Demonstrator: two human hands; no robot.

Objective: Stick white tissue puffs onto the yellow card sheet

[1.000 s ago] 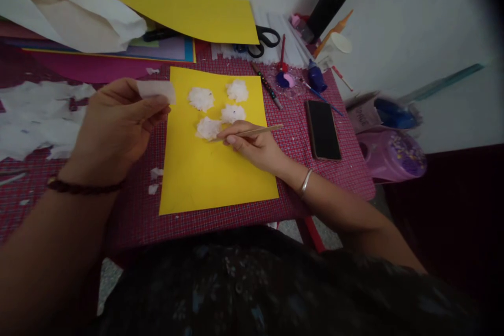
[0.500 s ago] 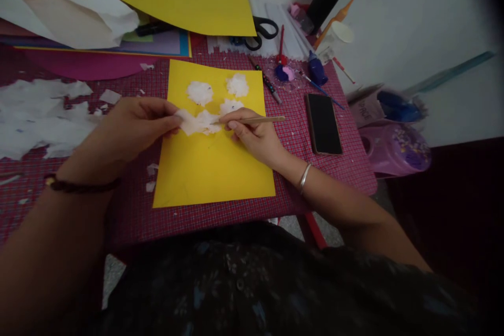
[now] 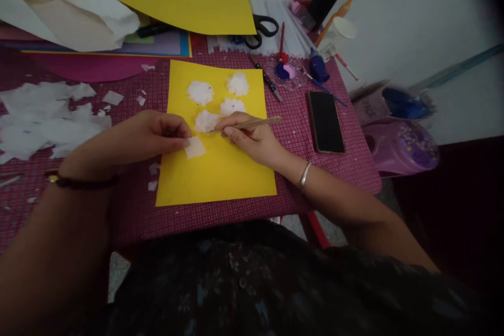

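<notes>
A yellow sheet of paper lies in front of me with several ruffled white paper tufts on it. Between the thumb and fingers of my left hand is a small square of white tissue paper, held over the sheet's left half. My right hand grips a thin wooden stick like a pencil. The stick's tip is at the lowest tuft; whether it presses into it I cannot tell. Two more tufts, the upper left one and the upper right one, sit farther up.
A pile of white tissue squares spreads at the left. Black-handled scissors, a paint palette and a blue bottle stand at the back right. A phone lies right of the sheet. Beyond the table edge is a purple container.
My left hand has moved down and slightly right, its tissue square now apart from the lowest tuft. My right hand stays nearly in place with the stick.
</notes>
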